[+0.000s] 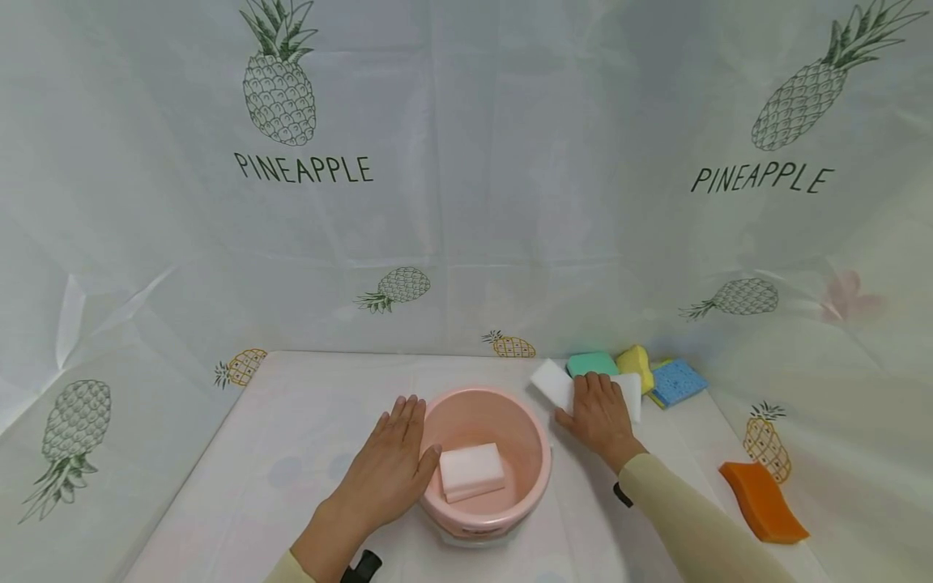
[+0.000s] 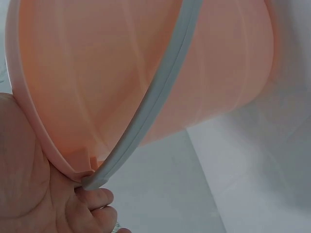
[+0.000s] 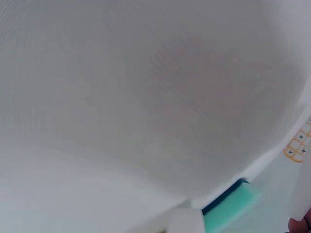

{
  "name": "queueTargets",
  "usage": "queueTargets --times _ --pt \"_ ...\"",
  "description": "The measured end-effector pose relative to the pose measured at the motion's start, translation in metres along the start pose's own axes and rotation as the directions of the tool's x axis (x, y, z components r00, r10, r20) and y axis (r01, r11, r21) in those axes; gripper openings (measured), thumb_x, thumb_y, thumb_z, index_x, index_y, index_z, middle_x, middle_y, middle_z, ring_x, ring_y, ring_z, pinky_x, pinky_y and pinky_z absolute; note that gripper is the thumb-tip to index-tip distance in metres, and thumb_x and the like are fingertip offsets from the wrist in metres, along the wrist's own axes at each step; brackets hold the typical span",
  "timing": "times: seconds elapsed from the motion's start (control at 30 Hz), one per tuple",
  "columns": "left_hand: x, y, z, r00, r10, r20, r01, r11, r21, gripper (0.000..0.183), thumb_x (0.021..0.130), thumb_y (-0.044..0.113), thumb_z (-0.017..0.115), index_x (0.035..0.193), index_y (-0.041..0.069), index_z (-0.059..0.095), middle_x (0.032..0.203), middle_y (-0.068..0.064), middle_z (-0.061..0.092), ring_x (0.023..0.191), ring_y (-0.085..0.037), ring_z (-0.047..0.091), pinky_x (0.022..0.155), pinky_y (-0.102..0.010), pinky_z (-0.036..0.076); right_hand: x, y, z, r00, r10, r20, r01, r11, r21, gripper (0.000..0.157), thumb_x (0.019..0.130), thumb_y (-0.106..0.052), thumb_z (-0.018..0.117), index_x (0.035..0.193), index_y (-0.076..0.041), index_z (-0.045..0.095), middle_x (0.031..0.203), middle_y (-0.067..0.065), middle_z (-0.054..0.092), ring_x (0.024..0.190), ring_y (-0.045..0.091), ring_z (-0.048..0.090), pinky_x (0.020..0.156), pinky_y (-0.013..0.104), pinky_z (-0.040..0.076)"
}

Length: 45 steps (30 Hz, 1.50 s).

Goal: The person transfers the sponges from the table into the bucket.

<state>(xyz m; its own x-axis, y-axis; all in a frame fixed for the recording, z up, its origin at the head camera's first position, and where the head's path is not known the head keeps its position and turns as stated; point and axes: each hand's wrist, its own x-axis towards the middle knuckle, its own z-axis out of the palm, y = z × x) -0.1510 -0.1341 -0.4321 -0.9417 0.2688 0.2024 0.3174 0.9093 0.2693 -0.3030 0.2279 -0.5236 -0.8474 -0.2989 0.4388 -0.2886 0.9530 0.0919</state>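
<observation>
A pink bucket (image 1: 487, 409) stands on the table with a white sponge (image 1: 472, 470) inside. My left hand (image 1: 391, 465) rests against its left rim, fingers straight; in the left wrist view the palm is at the rim, beside the joint of the grey handle (image 2: 146, 107). At the back right, my right hand (image 1: 601, 413) pinches another white sponge (image 1: 551, 382), which sticks out tilted past the thumb side. A further white sponge (image 1: 630, 395) lies to the right of those fingers. Behind them is a green sponge (image 1: 592, 363), seen with a dark edge in the right wrist view.
Right of the white sponges lie a yellow sponge (image 1: 636, 366) and a blue sponge (image 1: 678, 382). An orange sponge (image 1: 765, 502) sits by the table's right edge. A pineapple-print sheet (image 1: 466, 219) hangs behind the white table (image 1: 291, 421).
</observation>
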Motion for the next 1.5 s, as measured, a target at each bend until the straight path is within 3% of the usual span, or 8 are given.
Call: queueTargets --times 0.23,0.63,1.03,1.27,1.5 --pt "0.0 0.0 0.001 1.0 0.0 0.004 0.0 1.0 0.006 0.07 0.102 0.045 0.041 0.152 -0.002 0.027 0.158 -0.02 0.027 0.15 -0.031 0.018 0.12 -0.051 0.022 0.005 -0.002 -0.017 0.992 -0.108 -0.061 0.107 0.994 -0.023 0.061 0.081 -0.052 0.064 0.108 0.001 0.047 0.096 0.014 0.049 0.089 0.032 0.045 0.076 0.044 0.04" --pt "-0.001 0.0 0.002 1.0 0.003 0.009 -0.003 1.0 0.022 0.071 0.103 0.046 0.038 0.152 -0.002 0.026 0.158 -0.02 0.028 0.15 -0.031 0.018 0.12 -0.05 0.022 0.014 -0.006 -0.051 0.957 -0.262 -0.124 0.259 0.965 -0.039 0.059 0.079 -0.05 0.059 0.108 0.0 0.049 0.101 0.015 0.052 0.094 0.034 0.047 0.083 0.046 0.041" --pt "0.0 0.001 -0.002 1.0 0.009 0.012 -0.01 0.999 0.044 0.07 0.103 0.047 0.037 0.152 -0.002 0.027 0.159 -0.02 0.027 0.15 -0.031 0.018 0.12 -0.051 0.022 0.025 -0.032 -0.1 0.937 -0.324 -0.132 0.33 0.944 0.027 0.061 0.079 -0.05 0.064 0.116 -0.002 0.054 0.111 0.012 0.056 0.103 0.031 0.051 0.093 0.047 0.042" --pt "0.0 0.001 -0.002 1.0 0.009 0.017 -0.009 0.999 0.043 0.07 0.103 0.047 0.038 0.152 -0.002 0.027 0.159 -0.019 0.026 0.15 -0.032 0.018 0.12 -0.051 0.022 0.031 -0.041 -0.114 0.914 -0.363 -0.179 0.373 0.928 0.021 0.057 0.077 -0.045 0.061 0.114 -0.002 0.054 0.109 0.012 0.056 0.1 0.03 0.051 0.088 0.045 0.044" --pt "0.0 0.002 -0.004 1.0 0.007 0.024 -0.008 0.999 0.039 0.07 0.103 0.046 0.038 0.152 -0.002 0.027 0.159 -0.02 0.026 0.15 -0.032 0.018 0.12 -0.051 0.022 0.033 -0.053 -0.131 0.922 -0.345 -0.175 0.365 0.925 0.101 0.059 0.079 -0.047 0.061 0.119 -0.004 0.055 0.112 0.01 0.057 0.103 0.029 0.051 0.089 0.046 0.043"
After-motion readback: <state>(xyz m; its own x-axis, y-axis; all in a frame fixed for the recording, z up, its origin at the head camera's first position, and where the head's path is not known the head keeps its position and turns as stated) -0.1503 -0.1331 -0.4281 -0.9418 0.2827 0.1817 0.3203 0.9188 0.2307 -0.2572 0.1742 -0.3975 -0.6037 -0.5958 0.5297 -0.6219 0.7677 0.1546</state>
